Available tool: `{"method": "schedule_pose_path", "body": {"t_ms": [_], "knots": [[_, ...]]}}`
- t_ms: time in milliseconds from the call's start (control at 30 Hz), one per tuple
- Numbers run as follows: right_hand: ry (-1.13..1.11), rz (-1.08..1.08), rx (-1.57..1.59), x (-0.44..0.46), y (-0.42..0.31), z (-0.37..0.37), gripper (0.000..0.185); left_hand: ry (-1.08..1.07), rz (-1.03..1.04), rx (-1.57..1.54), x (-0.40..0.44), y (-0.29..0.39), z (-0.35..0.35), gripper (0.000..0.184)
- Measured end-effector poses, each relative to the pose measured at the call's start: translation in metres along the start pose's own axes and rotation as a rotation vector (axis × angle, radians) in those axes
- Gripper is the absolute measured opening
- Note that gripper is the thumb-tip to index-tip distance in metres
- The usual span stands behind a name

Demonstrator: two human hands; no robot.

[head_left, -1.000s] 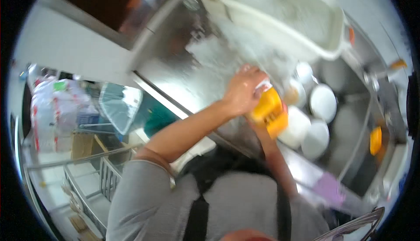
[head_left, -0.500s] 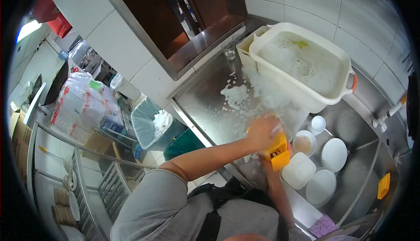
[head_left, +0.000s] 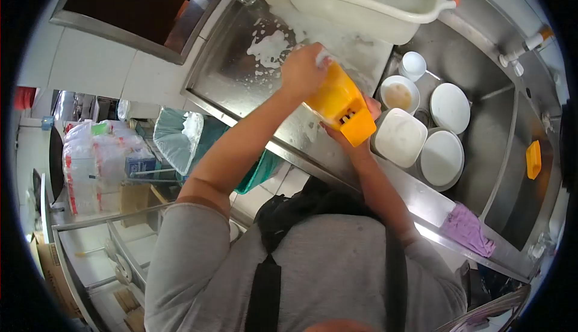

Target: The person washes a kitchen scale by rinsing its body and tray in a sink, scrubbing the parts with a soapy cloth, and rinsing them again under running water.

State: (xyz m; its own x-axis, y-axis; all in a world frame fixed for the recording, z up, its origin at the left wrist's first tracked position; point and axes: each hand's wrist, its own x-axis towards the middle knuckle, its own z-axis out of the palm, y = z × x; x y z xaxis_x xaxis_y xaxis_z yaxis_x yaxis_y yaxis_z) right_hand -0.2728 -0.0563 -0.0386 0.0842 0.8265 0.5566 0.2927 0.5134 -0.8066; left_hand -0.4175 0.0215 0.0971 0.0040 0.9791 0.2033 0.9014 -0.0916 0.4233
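My right hand (head_left: pixel 361 139) grips a hollow yellow plastic piece (head_left: pixel 334 100) from below and the right side. This piece has a squared end with a dark slot, and it is tilted above the steel counter (head_left: pixel 229 76). My left hand (head_left: pixel 303 72) is curled at the upper left end of the piece, with white foam on its fingers. Whatever those fingers hold is hidden. Close to my right hand, in the sink, are a square white container (head_left: pixel 400 137), a white bowl with cloudy liquid (head_left: pixel 398 94) and a white cup (head_left: pixel 413 65).
A large cream tub (head_left: pixel 355 10) of sudsy water stands at the back. More white dishes (head_left: pixel 450 108) lie in the sink. A small yellow piece (head_left: pixel 533 160) rests in the right basin. A purple cloth (head_left: pixel 468 229) hangs over the front edge. A lined bin (head_left: pixel 180 139) stands left.
My view has turned, so the counter and tub appear higher and further left. My left hand has shifted to the upper end of the yellow piece, leaving more of it exposed.
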Motion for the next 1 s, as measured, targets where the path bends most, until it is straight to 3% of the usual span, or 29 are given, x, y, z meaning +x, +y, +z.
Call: {"method": "schedule_pose_path", "body": {"t_ms": [67, 133, 167, 200, 267, 300, 333, 400, 533, 600, 667, 733, 800, 833, 900, 933, 1000], "knots": [[0.040, 0.043, 0.093, -0.004, 0.005, 0.002, 0.116, -0.001, 0.012, -0.039, -0.018, 0.013, 0.000, 0.021], [0.050, 0.080, 0.174, -0.005, 0.007, 0.002, 0.107, 0.065, 0.319, -0.111, -0.031, 0.019, 0.003, 0.022], [0.056, 0.113, 0.267, -0.007, 0.005, 0.004, 0.098, 0.069, 0.355, -0.110, -0.025, 0.009, 0.006, 0.023], [0.049, 0.124, 0.269, -0.009, 0.002, 0.007, 0.098, 0.061, 0.344, -0.110, -0.015, -0.001, 0.004, 0.023], [0.030, 0.189, 0.242, -0.003, -0.005, 0.007, 0.101, 0.017, -0.017, -0.042, 0.006, -0.013, -0.002, 0.024], [-0.002, 0.091, 0.037, 0.003, -0.009, 0.001, 0.103, 0.002, -0.067, -0.023, 0.008, -0.012, -0.002, 0.024], [0.003, 0.091, 0.037, 0.003, -0.007, 0.003, 0.103, 0.002, -0.063, -0.022, 0.003, -0.008, 0.001, 0.024], [0.083, 0.064, 0.149, -0.001, -0.005, 0.005, 0.102, 0.109, 0.221, -0.001, -0.015, 0.003, 0.008, 0.024], [0.034, 0.015, 0.051, 0.001, -0.003, 0.002, 0.103, 0.105, 0.171, -0.017, -0.014, -0.013, 0.009, 0.022], [0.028, 0.062, -0.004, 0.003, -0.003, 0.004, 0.106, 0.002, 0.073, 0.006, 0.007, -0.013, -0.005, 0.021], [0.034, -0.032, -0.049, 0.002, 0.002, 0.004, 0.106, -0.002, 0.079, 0.039, -0.012, 0.004, -0.004, 0.020], [0.076, -0.083, 0.030, 0.001, 0.010, 0.006, 0.108, -0.005, 0.379, -0.074, -0.023, 0.013, -0.003, 0.023], [0.026, 0.010, 0.047, -0.004, 0.002, 0.003, 0.107, 0.036, 0.374, -0.065, -0.023, 0.006, -0.002, 0.023], [-0.020, 0.105, 0.047, -0.001, -0.002, 0.002, 0.108, 0.042, 0.254, -0.039, -0.007, -0.005, -0.003, 0.023], [0.020, 0.098, 0.128, 0.001, 0.003, 0.006, 0.107, 0.027, 0.068, 0.017, 0.008, -0.008, -0.007, 0.022], [0.031, 0.090, 0.131, 0.000, 0.010, 0.007, 0.107, 0.032, 0.079, 0.021, 0.007, -0.004, -0.003, 0.022], [0.021, 0.103, 0.162, -0.008, 0.016, 0.008, 0.108, 0.084, 0.298, -0.009, -0.016, 0.016, 0.006, 0.018]]}}
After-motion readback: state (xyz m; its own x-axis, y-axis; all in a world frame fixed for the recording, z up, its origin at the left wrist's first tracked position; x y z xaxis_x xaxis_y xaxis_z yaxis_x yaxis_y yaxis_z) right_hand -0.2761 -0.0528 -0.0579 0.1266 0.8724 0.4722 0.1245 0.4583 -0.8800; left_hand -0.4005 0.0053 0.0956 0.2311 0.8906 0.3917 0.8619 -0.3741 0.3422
